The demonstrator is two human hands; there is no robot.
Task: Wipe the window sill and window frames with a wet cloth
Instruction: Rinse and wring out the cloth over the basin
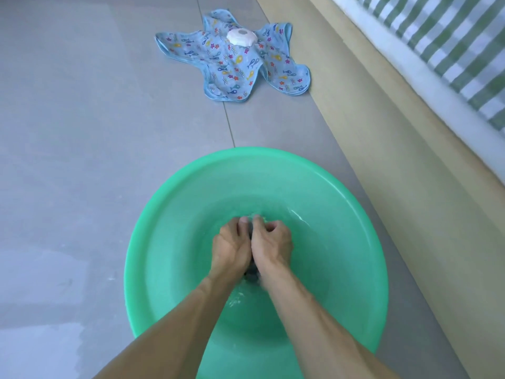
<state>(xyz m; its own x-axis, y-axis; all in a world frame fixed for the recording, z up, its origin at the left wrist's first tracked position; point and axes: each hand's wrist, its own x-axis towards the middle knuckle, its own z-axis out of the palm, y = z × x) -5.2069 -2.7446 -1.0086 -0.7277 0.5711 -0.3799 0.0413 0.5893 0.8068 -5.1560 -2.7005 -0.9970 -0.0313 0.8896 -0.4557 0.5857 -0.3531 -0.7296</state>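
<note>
- Head view: both hands are down in the green basin [164, 242], right over its middle, and there's water in the bottom.
- Left hand [232, 247] and right hand [273, 244] are pressed side by side, fingers [243, 221] curled inward, squeezing something dark between the palms.
- That dark bundle [252, 273] looks like the wet cloth, though only a sliver shows below the wrists, so I can't be certain.
- It seems to run lengthwise from fingertips toward wrists, with both hands equally near, one on each side.
- Beyond the basin's far rim, a blue fish-print cloth [240, 67] lies spread on the floor [82, 132] with a white round object [241, 36] on top, untouched.
- My read: wringing comes before any wiping.
</note>
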